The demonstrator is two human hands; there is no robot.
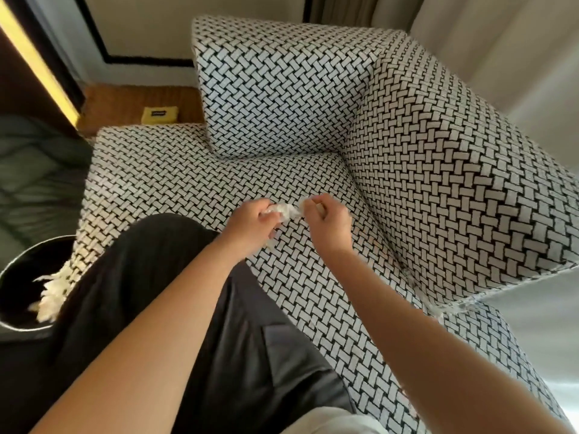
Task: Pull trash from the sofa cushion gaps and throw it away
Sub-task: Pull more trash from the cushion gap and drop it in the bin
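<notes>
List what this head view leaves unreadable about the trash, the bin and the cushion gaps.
All from the head view:
- White wad: material unclear, blurred and mostly covered by the left hand and right hand.
- Bin: cut by the left edge, inside dark.
- Seat-arm gap: depth shadowed.
- Yellow pack: label too small.

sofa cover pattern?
Black-and-white basket-weave on the sofa; clearest in the head view, the only one.
</notes>
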